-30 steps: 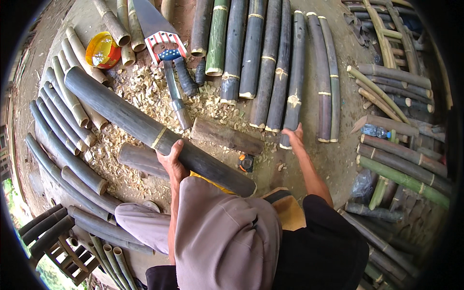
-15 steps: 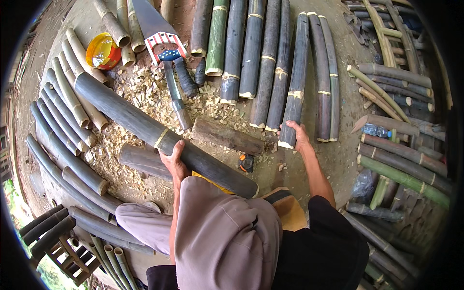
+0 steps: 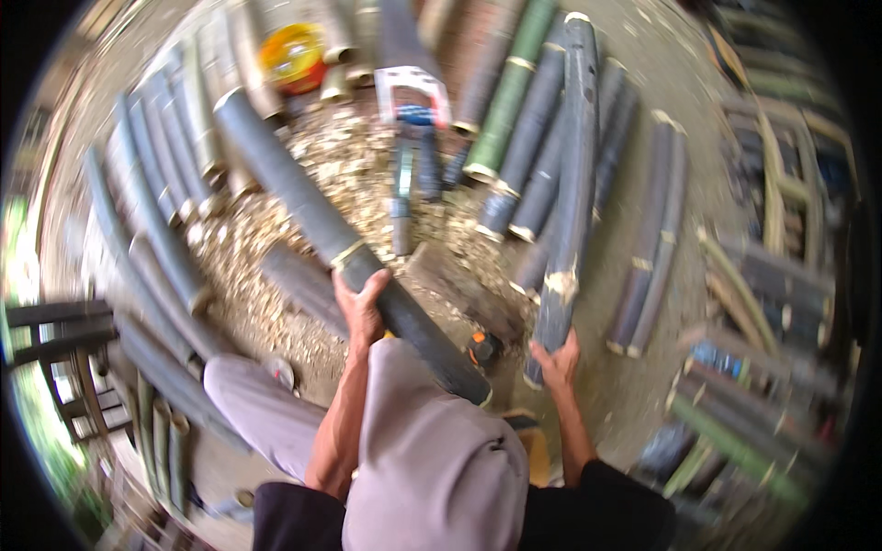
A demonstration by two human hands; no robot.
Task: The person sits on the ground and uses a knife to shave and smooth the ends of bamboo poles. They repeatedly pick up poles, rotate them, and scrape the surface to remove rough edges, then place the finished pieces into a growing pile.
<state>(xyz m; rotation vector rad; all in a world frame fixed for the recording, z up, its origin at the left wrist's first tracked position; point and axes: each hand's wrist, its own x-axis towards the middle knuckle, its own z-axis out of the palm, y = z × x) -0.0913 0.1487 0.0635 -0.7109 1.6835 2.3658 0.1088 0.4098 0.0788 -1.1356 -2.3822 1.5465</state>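
Note:
My left hand (image 3: 361,308) is closed around a long dark bamboo pole (image 3: 289,184) that slants from the upper left down toward my lap, its thumb lying over the pole just below a pale node ring. Farther right, my right hand (image 3: 558,358) grips the near end of a second dark bamboo pole (image 3: 571,174). That one points away from me, tilted slightly right, passing over other poles lying there. Between the two poles lies an orange-and-black tape measure (image 3: 482,349). The picture is blurred by motion.
Pale wood chips (image 3: 243,243) cover the ground ahead. A hand saw (image 3: 412,96) and a blade tool (image 3: 401,197) lie there, beyond a wooden block (image 3: 464,289). A yellow-and-red tub (image 3: 294,60) sits at the far left. Bamboo poles lie left, a green one (image 3: 505,110) ahead, stacks (image 3: 744,432) at right.
My right hand has drawn its bamboo pole nearer and lifted it across the neighbouring poles. My left hand keeps its hold. The whole view has turned, so the surroundings appear rotated and smeared.

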